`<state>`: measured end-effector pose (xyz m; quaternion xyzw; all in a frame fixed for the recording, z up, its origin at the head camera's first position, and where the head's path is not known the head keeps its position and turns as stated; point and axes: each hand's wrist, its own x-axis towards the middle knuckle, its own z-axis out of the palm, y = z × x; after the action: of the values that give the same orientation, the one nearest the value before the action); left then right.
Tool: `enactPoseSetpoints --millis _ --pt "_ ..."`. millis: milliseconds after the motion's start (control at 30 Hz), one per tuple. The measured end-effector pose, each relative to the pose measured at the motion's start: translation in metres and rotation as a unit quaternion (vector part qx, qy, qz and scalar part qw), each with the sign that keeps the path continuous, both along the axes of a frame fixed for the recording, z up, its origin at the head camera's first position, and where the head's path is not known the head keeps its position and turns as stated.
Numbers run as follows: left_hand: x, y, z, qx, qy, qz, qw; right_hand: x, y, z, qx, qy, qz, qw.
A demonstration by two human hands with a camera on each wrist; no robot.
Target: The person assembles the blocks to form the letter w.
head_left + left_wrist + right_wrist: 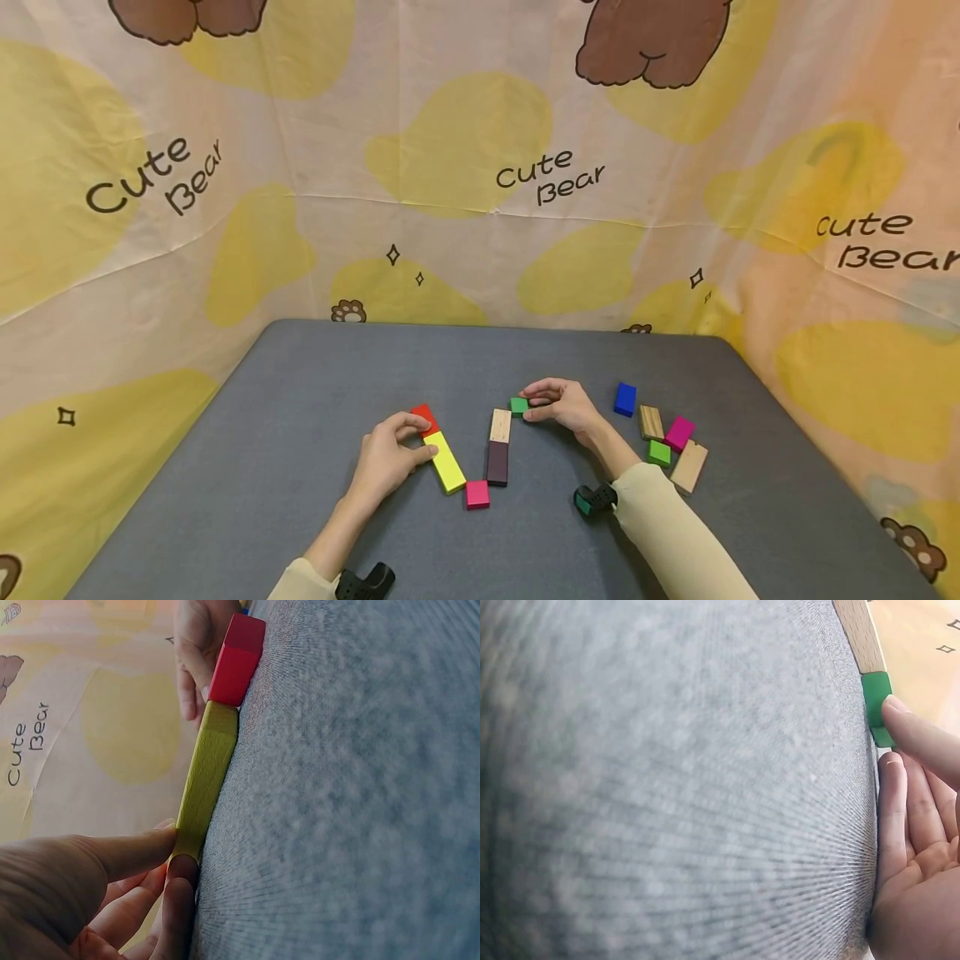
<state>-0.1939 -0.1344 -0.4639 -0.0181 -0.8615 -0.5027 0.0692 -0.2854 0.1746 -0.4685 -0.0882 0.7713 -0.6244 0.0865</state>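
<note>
My left hand lies along the left side of a slanted row, its thumb at the yellow block and its curled fingers on the red block at the row's far end. The left wrist view shows the red block hidden behind those fingers. A pink block sits at the row's near end. From there a dark purple block and a pale wooden block extend away. My right hand pinches a small green block at the wooden block's far right corner, thumb against its side.
Off to the right lie loose blocks: a blue one, a striped wooden one, a magenta one, a second green one and a plain wooden one. A patterned cloth hangs behind the grey table.
</note>
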Motion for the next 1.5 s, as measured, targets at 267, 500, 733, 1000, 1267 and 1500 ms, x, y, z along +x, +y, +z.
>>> enactPoseSetpoints --millis 267,500,733,1000,1267,1500 --pt "0.0011 0.0004 0.0004 0.0 -0.003 0.001 1.0 0.0001 0.0002 0.0003 0.001 -0.006 0.0 1.0" --pt "0.0016 0.0008 0.001 -0.002 -0.002 0.003 1.0 0.0005 0.0003 0.001 -0.001 -0.006 0.006 1.0" --pt "0.0025 0.0006 0.0017 -0.009 0.001 0.003 0.9999 0.0009 0.0002 0.0017 0.0 -0.006 0.003 1.0" --pt "0.0024 0.0003 0.0006 -0.002 0.003 0.002 1.0 0.0008 0.0 0.0011 -0.002 -0.008 0.002 1.0" --pt "0.004 -0.0001 0.0002 -0.001 0.003 0.001 1.0 0.0029 0.002 0.0019 -0.011 -0.012 0.009 0.9998" --pt "0.003 -0.0005 0.0004 0.001 0.006 0.001 1.0 0.0026 0.0029 0.0034 -0.014 -0.011 0.014 0.9997"
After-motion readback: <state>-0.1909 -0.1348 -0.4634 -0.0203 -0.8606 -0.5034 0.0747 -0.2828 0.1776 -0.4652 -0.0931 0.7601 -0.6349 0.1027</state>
